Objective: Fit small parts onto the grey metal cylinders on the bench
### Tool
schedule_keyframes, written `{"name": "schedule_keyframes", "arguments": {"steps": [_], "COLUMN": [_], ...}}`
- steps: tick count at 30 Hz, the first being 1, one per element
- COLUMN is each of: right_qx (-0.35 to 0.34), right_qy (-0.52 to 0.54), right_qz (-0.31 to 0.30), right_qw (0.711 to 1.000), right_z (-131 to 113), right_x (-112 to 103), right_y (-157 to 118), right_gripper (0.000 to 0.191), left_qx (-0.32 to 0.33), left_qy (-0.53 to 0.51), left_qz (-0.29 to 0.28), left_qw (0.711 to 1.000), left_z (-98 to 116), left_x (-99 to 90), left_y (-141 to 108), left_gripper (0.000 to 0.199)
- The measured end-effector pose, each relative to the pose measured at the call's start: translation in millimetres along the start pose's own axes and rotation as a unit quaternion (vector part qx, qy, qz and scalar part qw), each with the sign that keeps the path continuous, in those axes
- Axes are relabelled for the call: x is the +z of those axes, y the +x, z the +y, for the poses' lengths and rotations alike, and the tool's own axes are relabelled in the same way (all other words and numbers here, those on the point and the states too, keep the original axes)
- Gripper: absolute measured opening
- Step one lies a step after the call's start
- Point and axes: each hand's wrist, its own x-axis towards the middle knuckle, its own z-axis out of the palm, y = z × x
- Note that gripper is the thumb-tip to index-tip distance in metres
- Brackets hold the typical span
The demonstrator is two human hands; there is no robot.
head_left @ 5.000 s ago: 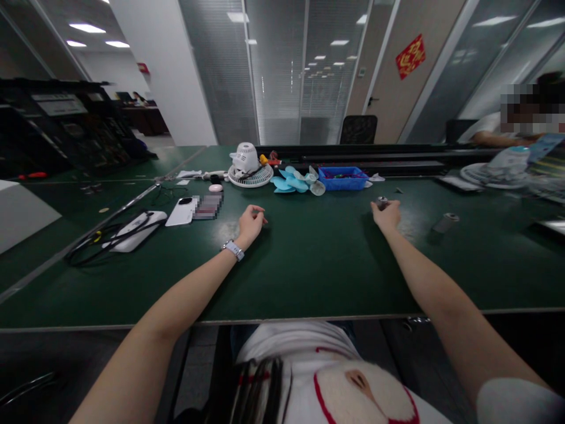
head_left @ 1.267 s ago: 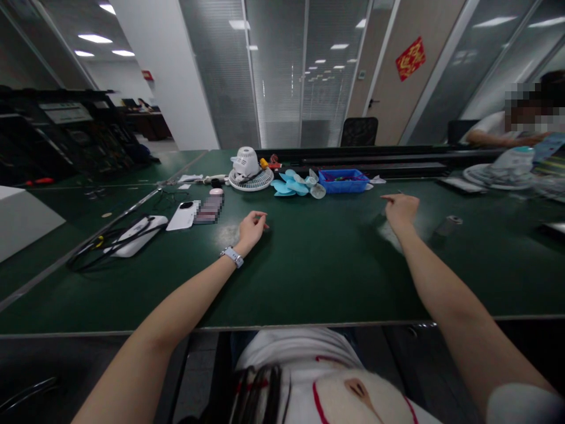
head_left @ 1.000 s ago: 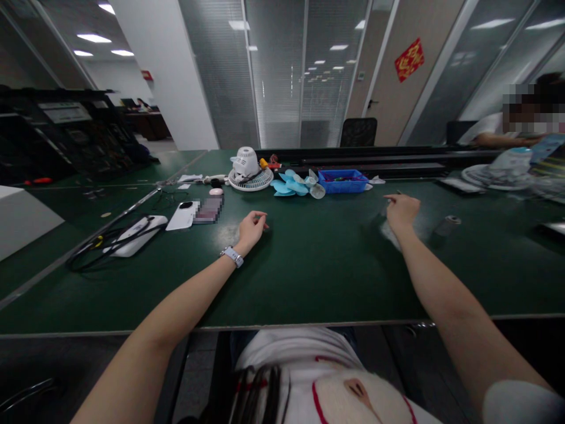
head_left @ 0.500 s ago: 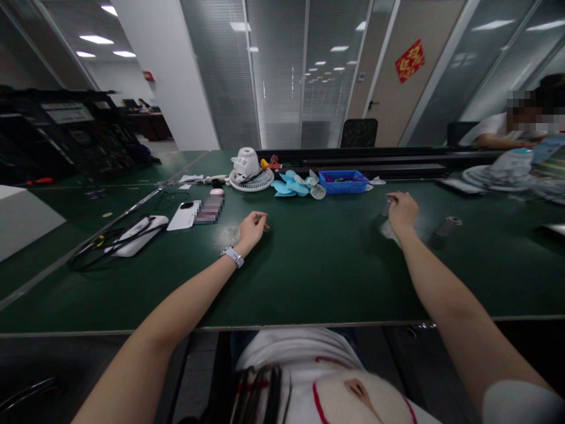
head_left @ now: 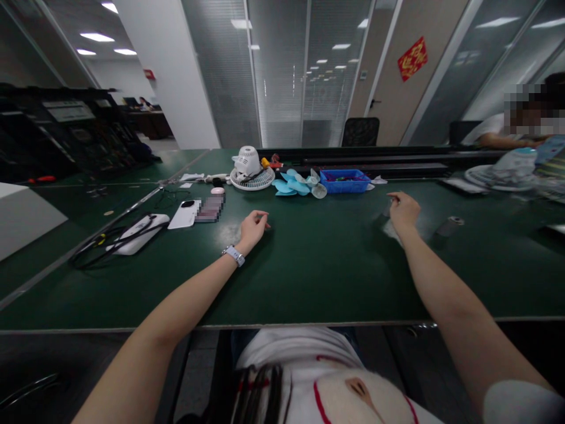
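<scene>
Loosely curled, the left hand (head_left: 255,228) rests on the green tabletop (head_left: 318,277), thumb and fingers a little apart, and nothing shows in its grasp; a watch (head_left: 233,255) circles that wrist. The right hand (head_left: 405,211) is bent over, its fingers drawn together and pointing toward ten o'clock — something small and greyish peeps out beneath the fingertips, too hidden to tell whether it is gripped.

Between three and four o'clock from the right hand, near but apart from it, is a small grey metal cylinder (head_left: 449,226); whether it stands or lies I cannot tell. At ten o'clock from the same hand sits a blue tray (head_left: 346,187) of small parts, and just beside that are light-blue fan blades (head_left: 289,184).

Straight up at twelve o'clock from the left hand is a white fan part (head_left: 247,161) on a round grille. Toward nine o'clock lie a white phone (head_left: 180,216) and, farther out, a white device (head_left: 141,235) with black cables across it. At two o'clock, across the tabletop, a person (head_left: 492,132) leans over the far side.
</scene>
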Motion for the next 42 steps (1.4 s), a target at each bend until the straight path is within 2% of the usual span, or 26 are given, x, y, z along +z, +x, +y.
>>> {"name": "schedule_keyframes", "arguments": {"steps": [6,9,12,14,16,18,25,36,39,42], "right_qx": [-0.014,0.004,0.082,0.164,0.23,0.255,0.256,0.24,0.231,0.158], "right_qy": [0.009,0.002,0.01,0.03,0.046,0.052,0.067,0.045,0.042,0.085], "right_qz": [0.002,0.024,0.047,0.021,-0.014,-0.027,-0.008,-0.037,-0.014,0.001], "right_qw": [1.0,1.0,0.995,0.986,0.972,0.965,0.964,0.969,0.972,0.984], "right_z": [1.3,3.4,8.8,13.2,16.7,18.7,20.6,15.6,-1.0,-43.9], "right_x": [3.3,7.5,13.8,18.1,21.4,23.4,25.5,20.9,17.2,16.3], "right_y": [-3.2,-6.9,-10.0,-10.8,-10.6,-9.6,-7.7,-10.2,-13.7,-26.4], "right_gripper": [0.033,0.037,0.053,0.059,0.057,0.05,0.042,0.041,0.04,0.04], "left_qx": [-0.002,0.002,0.007,0.006,0.002,0.0,-0.001,0.003,0.005,0.003], "left_qy": [-0.006,-0.005,-0.009,-0.008,-0.004,0.002,-0.001,0.007,0.002,0.003], "left_qz": [0.002,0.002,-0.002,-0.002,0.0,0.0,-0.001,-0.002,-0.002,0.002], "left_qw": [1.0,1.0,1.0,1.0,1.0,1.0,1.0,1.0,1.0,1.0], "left_z": [0.0,-0.9,-1.7,-1.5,-0.3,1.8,4.8,0.9,-0.8,1.0], "left_x": [1.6,1.8,1.6,1.3,0.7,0.0,-1.6,0.5,1.3,1.2], "left_y": [0.7,0.8,0.5,0.2,-0.5,-1.5,-2.6,-0.2,0.9,-0.7], "left_gripper": [0.026,0.025,0.026,0.027,0.027,0.027,0.025,0.026,0.026,0.026]}}
